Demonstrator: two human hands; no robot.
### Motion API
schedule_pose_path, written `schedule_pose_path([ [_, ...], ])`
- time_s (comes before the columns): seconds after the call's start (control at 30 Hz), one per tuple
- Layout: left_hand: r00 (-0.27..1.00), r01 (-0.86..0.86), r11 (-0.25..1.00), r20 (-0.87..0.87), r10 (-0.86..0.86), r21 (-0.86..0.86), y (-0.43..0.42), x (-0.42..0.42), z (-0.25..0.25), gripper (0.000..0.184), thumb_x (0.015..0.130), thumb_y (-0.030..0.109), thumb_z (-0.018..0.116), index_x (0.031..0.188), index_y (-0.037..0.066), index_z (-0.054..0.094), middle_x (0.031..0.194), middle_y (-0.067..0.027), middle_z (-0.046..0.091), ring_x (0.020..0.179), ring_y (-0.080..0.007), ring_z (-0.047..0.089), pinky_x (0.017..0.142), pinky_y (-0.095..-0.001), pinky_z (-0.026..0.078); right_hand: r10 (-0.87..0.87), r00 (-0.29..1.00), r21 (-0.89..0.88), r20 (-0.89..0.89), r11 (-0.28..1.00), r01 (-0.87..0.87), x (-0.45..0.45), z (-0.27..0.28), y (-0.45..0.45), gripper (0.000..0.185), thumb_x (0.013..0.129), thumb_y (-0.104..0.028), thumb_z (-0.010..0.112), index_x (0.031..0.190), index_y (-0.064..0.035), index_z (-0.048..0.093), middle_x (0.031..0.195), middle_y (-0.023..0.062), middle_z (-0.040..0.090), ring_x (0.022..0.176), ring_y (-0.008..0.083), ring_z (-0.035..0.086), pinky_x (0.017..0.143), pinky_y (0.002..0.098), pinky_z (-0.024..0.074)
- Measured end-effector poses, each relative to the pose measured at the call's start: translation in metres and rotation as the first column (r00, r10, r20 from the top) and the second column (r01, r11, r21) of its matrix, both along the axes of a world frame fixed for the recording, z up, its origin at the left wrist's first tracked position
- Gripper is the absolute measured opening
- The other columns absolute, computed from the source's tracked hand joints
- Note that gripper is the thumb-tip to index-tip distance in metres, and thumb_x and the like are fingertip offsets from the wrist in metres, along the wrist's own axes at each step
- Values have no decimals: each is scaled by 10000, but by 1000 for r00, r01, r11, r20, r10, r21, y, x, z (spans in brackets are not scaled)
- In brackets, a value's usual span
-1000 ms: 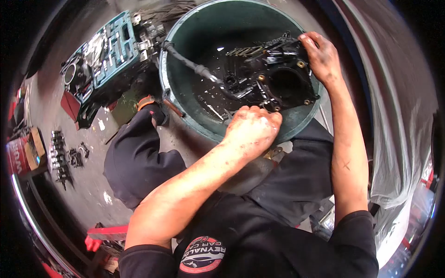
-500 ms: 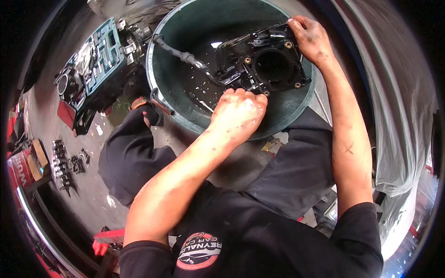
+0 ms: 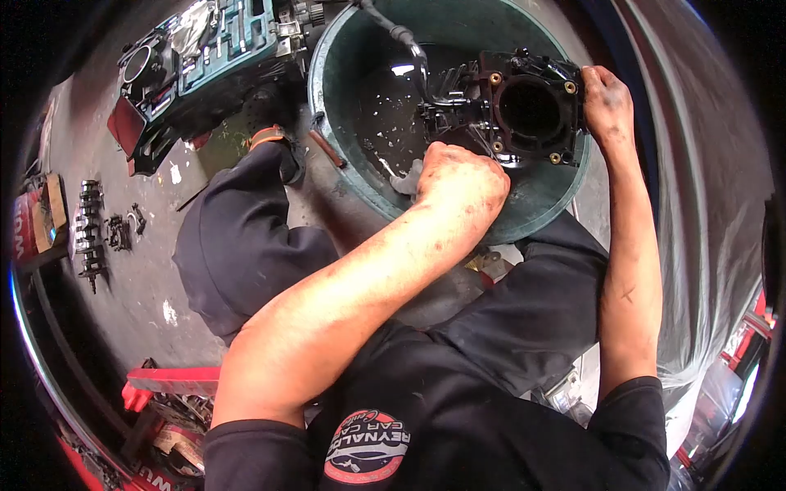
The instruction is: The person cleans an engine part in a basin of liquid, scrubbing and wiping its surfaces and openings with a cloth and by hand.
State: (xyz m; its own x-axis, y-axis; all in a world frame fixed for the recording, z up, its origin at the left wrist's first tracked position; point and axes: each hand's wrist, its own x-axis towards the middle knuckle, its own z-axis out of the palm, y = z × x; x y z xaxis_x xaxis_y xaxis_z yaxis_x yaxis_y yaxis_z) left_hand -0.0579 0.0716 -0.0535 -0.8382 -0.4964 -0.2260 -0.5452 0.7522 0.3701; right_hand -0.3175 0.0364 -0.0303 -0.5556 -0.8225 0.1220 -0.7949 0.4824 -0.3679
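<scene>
A wet black engine part (image 3: 534, 150) with a large round opening and brass-coloured inserts is held over a green tub (image 3: 347, 182). My right hand (image 3: 607, 106) grips its right edge, fingers wrapped behind it. My left hand (image 3: 463, 185) is closed at the part's lower left; its fingertips are turned away, and what they hold, if anything, is hidden. A dark hose (image 3: 399, 34) runs over the tub's rim to the part's left side. Dark liquid with pale flecks (image 3: 391, 123) lies in the tub, and a greyish rag-like piece (image 3: 407, 179) sits beside my left hand.
An open teal tool case (image 3: 233, 41) stands at the upper left. On the floor at left lie a crankshaft (image 3: 89, 229) and small metal parts (image 3: 123, 229). A red jack-like bar (image 3: 173, 379) is at lower left. Plastic sheeting (image 3: 696, 245) hangs at right.
The view has shifted. The black part has turned so its round opening faces me more squarely, its right edge lower. My right hand has moved down with it, and my left hand stays near its lower left.
</scene>
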Motion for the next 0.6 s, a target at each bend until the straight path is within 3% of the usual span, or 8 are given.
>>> schedule_pose_path([
  [0.23, 997, -9, 997, -80, 3, -77, 1, 0, 4, 143, 843, 106, 579, 924, 38, 676, 861, -106, 728, 835, -285, 721, 715, -395, 574, 49, 998, -28, 47, 998, -48, 2, -2, 9, 521, 904, -456, 527, 1147, -20, 676, 1095, 262, 673, 1087, 410, 630, 925, 421, 472],
  [0.4, 985, -47, 998, -164, 53, 39, 6, 1, -4, 182, 888, 132, 515, 893, 16, 655, 803, -169, 711, 751, -332, 715, 664, -448, 567, 58, 996, -54, 69, 997, -55, 4, -2, 14, 499, 913, -463, 531, 1134, -43, 684, 1070, 244, 681, 1065, 409, 634, 917, 418, 472],
  [0.53, 970, -147, 988, -190, 152, 38, 5, 5, -6, 232, 927, 150, 450, 894, 8, 631, 782, -199, 699, 742, -353, 711, 655, -473, 559, 99, 994, -73, -46, 992, -102, 12, 2, 13, 505, 918, -478, 511, 1106, -42, 684, 1085, 259, 667, 1083, 438, 611, 916, 463, 477],
  [0.57, 957, -146, 989, -253, 141, -2, 2, 7, -7, 245, 944, 157, 427, 892, 12, 617, 777, -199, 698, 749, -352, 712, 648, -476, 556, 82, 997, -51, 2, 995, -82, 16, 7, 14, 520, 915, -492, 507, 1099, -41, 687, 1068, 255, 676, 1077, 439, 617, 921, 479, 479],
  [0.6, 954, -143, 990, -263, 140, 10, -3, 11, -2, 201, 926, 158, 486, 860, 7, 602, 766, -193, 695, 726, -361, 705, 639, -484, 549, 112, 993, -84, -36, 990, -115, 11, 0, 14, 499, 906, -485, 509, 1093, -64, 698, 1047, 241, 689, 1062, 440, 624, 922, 489, 482],
])
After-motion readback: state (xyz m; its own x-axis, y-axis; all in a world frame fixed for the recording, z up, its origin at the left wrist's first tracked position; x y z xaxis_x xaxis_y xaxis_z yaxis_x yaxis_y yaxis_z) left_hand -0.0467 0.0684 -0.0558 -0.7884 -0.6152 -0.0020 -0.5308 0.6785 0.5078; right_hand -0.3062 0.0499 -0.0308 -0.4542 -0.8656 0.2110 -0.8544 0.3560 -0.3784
